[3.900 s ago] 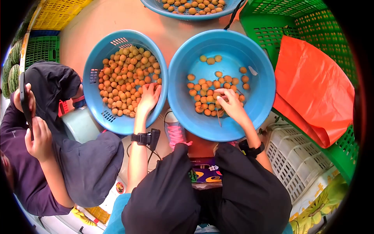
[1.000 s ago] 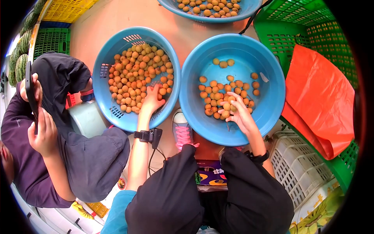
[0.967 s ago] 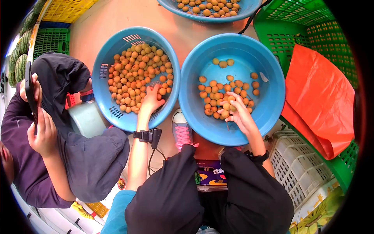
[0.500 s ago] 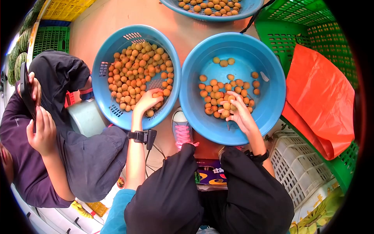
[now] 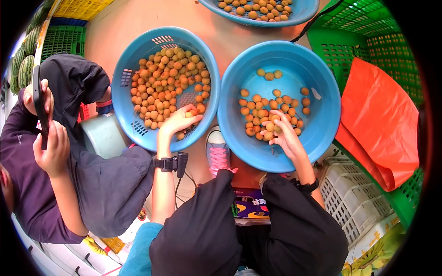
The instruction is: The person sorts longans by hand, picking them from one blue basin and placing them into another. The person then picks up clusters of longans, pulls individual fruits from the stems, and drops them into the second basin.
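Round tan longans (image 5: 159, 85) fill much of a blue slotted basket (image 5: 120, 99) on the left. At its near side, my left hand (image 5: 175, 123) is closed, fingers curled on a longan (image 5: 189, 114) above the basket's floor. To the right stands a blue basin (image 5: 322, 124) with fewer longans (image 5: 258, 105) spread over its bottom. My right hand (image 5: 287, 140) reaches in there, fingers bent around a longan (image 5: 276, 118); other longans lie right under the fingers, and how many are held is partly hidden. A small pale scrap (image 5: 315, 93) sticks to the basin wall.
Another blue basket (image 5: 304, 14) of longans is at the top. Green crates (image 5: 338, 60) with a red plastic sheet (image 5: 377, 119) and a white crate (image 5: 352, 198) are on the right. At left a person (image 5: 50, 193) sits holding a phone (image 5: 40, 101); watermelons (image 5: 25, 71) lie behind.
The view has shifted slightly, so the baskets appear a little further right. Both hands stay over the same containers, with only small finger movements. The neighbouring person's phone is tilted more upright.
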`<act>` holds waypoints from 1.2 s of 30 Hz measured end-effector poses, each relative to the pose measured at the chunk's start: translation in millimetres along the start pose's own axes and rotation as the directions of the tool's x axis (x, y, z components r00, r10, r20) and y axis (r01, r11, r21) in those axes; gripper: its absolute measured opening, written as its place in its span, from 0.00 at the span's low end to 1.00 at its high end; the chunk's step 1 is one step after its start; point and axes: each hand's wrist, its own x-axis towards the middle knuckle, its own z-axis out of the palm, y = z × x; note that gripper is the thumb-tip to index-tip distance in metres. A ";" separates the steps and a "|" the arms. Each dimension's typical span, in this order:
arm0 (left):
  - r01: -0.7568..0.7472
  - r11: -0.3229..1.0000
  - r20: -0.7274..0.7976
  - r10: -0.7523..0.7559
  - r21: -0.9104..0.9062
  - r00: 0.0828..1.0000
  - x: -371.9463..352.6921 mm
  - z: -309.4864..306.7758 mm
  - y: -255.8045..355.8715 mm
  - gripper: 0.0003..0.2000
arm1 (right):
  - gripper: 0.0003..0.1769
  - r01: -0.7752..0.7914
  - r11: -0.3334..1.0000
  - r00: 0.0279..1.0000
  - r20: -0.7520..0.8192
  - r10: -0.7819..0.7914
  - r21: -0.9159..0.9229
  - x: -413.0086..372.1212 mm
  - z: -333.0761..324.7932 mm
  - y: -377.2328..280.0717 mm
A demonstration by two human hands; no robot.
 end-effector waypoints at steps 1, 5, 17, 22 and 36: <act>0.008 1.000 -0.007 -0.008 0.029 1.000 -2.0 -0.1 3.5 0.14 | 0.19 0.000 1.000 1.000 -0.003 0.000 0.000 0.7 -0.2 0.4; -0.128 0.991 -0.037 0.127 -0.028 0.991 6.5 2.0 -14.3 0.16 | 0.19 0.007 1.000 1.000 0.001 -0.007 -0.005 0.3 0.4 -0.6; 0.002 -0.151 -0.074 0.493 -0.989 0.867 0.2 -15.7 16.3 0.11 | 0.22 0.041 0.795 0.971 -0.165 -0.175 -0.605 -11.2 -4.4 -16.6; 0.201 -0.407 -0.131 0.655 -0.891 0.744 -8.1 -10.4 46.5 0.10 | 0.21 0.132 0.387 0.910 -0.044 -0.413 -0.913 -22.0 -4.5 -20.9; 0.171 -0.356 -0.128 0.680 -0.919 0.722 -31.7 20.2 109.9 0.19 | 0.28 0.026 0.995 0.961 0.272 -0.052 0.097 6.4 60.9 -53.2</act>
